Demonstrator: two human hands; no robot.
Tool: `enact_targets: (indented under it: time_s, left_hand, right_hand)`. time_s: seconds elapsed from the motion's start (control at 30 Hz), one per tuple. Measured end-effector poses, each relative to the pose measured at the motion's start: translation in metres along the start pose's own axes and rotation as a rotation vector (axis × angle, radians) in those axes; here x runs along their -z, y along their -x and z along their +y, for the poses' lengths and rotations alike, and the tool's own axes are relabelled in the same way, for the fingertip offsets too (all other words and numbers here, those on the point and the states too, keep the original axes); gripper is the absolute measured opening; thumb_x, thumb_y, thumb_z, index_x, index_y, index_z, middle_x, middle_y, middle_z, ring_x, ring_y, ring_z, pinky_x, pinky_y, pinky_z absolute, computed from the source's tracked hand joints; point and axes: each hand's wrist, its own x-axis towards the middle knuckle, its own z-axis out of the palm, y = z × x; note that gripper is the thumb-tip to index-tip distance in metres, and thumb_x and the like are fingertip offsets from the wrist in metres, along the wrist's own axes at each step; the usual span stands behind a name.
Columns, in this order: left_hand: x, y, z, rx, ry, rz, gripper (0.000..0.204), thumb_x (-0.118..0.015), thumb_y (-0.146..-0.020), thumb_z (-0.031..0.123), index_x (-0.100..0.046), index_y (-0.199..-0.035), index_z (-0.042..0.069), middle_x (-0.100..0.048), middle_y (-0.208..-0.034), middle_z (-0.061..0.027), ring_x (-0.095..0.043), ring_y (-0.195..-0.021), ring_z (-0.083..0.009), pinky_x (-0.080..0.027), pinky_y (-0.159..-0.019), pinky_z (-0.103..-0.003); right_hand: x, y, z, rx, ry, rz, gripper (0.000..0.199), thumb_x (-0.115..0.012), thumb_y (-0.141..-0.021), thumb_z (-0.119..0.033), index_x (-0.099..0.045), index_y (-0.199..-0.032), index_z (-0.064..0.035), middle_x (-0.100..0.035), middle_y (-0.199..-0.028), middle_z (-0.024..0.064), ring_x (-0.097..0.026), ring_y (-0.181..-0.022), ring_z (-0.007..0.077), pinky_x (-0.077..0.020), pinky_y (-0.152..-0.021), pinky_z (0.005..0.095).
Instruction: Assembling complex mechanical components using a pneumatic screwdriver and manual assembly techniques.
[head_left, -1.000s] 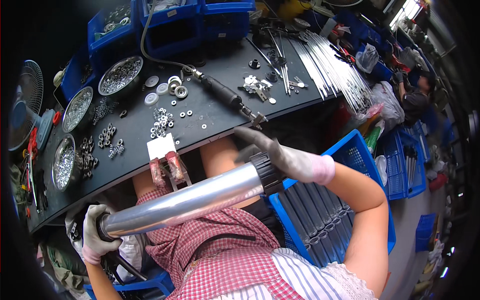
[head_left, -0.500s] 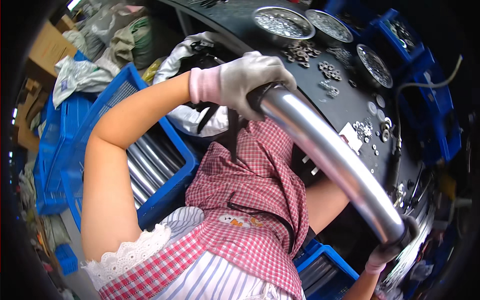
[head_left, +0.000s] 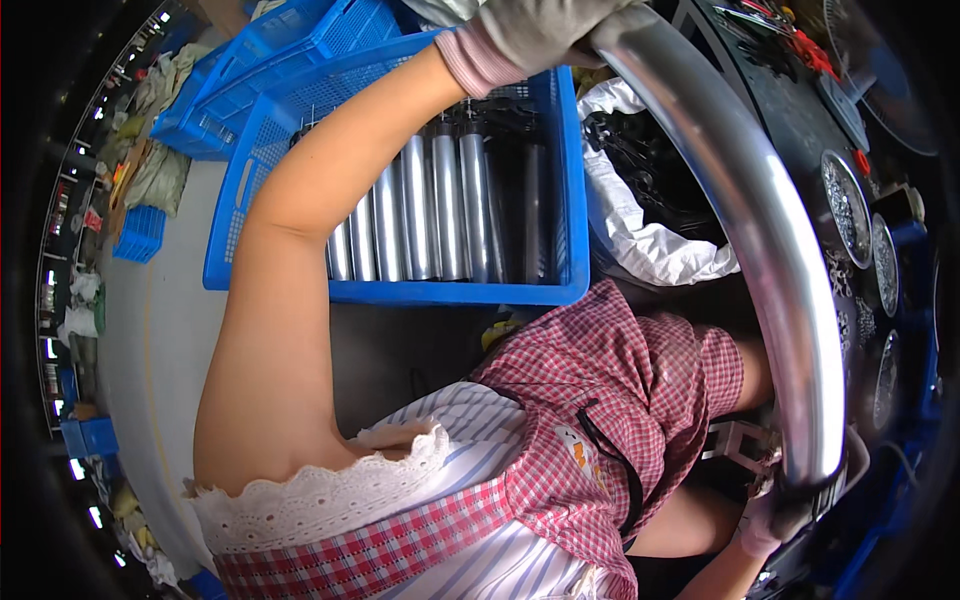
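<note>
A long shiny metal tube [head_left: 765, 210] spans the right side of the view, looking curved in the wide picture. My left hand [head_left: 535, 35], in a grey glove with a pink cuff, is closed around its upper end. Its lower end sits in my gloved right hand [head_left: 785, 515], whose fingers are partly hidden behind the tube. Beyond my left forearm stands a blue plastic crate [head_left: 450, 292]. Several similar metal tubes [head_left: 415, 215] lie in it side by side. Part of the crate is covered by my arm.
A white sack [head_left: 650, 245] with black plastic inside stands between crate and workbench. Metal bowls of small parts [head_left: 847, 205] sit on the dark bench at right. More blue crates [head_left: 270, 75] are stacked behind, and a small blue basket [head_left: 139, 233] is on the floor.
My view has swung left, bringing the crate of tubes toward the middle and the bench to the right edge. Both hands still hold the tube, which now stands more upright in view.
</note>
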Motion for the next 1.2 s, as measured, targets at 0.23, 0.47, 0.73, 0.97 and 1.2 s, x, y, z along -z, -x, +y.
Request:
enact_targets:
  time_s: [0.23,0.47,0.73,0.97,1.2]
  left_hand:
    - [0.015,0.143,-0.007,0.700,-0.341,0.037,0.084,-0.081,-0.071,0.026,-0.038,-0.143,0.015,-0.047,-0.127,-0.0151,-0.053,-0.111,-0.0322,-0.046,-0.094,-0.044]
    - [0.029,0.169,0.084,2.163,1.521,0.591,0.059,-0.049,-0.096,0.053,-0.054,-0.120,-0.001,-0.065,-0.103,-0.0198,-0.068,-0.081,-0.0255,-0.059,-0.073,-0.035]
    - [-0.041,0.236,0.074,2.285,0.754,-0.191,0.070,-0.069,-0.086,0.042,-0.042,-0.130,-0.004,-0.059,-0.112,-0.0198,-0.062,-0.099,-0.0257,-0.053,-0.083,-0.038]
    - [-0.077,0.285,0.096,2.199,0.576,-0.325,0.083,-0.068,-0.085,0.030,-0.021,-0.145,-0.004,-0.050,-0.133,-0.0265,-0.055,-0.119,-0.0348,-0.046,-0.099,-0.043]
    - [-0.075,0.275,0.110,2.195,0.515,-0.377,0.083,-0.070,-0.085,0.025,-0.021,-0.147,-0.001,-0.054,-0.130,-0.0232,-0.056,-0.118,-0.0313,-0.044,-0.101,-0.038]
  right_hand:
    - [-0.145,0.002,-0.063,-0.880,-1.303,-0.712,0.083,-0.071,-0.077,-0.055,-0.037,-0.134,-0.0056,-0.059,-0.106,0.0150,-0.067,-0.082,0.0251,-0.0594,-0.062,0.0327]
    - [-0.209,0.030,-0.085,-0.940,-1.624,-1.053,0.087,-0.065,-0.087,-0.050,-0.025,-0.149,-0.0027,-0.057,-0.119,0.0173,-0.066,-0.094,0.0214,-0.0576,-0.066,0.0265]
    - [-0.157,0.047,-0.038,-0.615,-0.891,-0.583,0.049,-0.053,-0.092,-0.005,-0.040,-0.139,0.0031,-0.048,-0.132,0.0141,-0.059,-0.104,0.0180,-0.0461,-0.092,0.0298]
    - [-0.079,0.076,0.005,-0.842,-0.637,-0.317,0.043,-0.051,-0.098,-0.025,-0.048,-0.131,0.0031,-0.061,-0.115,0.0128,-0.062,-0.093,0.0173,-0.0488,-0.085,0.0280]
    - [-0.072,0.096,0.026,-0.733,-0.494,-0.245,0.037,-0.050,-0.099,-0.025,-0.054,-0.124,0.0012,-0.064,-0.095,0.0071,-0.059,-0.079,0.0117,-0.0452,-0.074,0.0248]
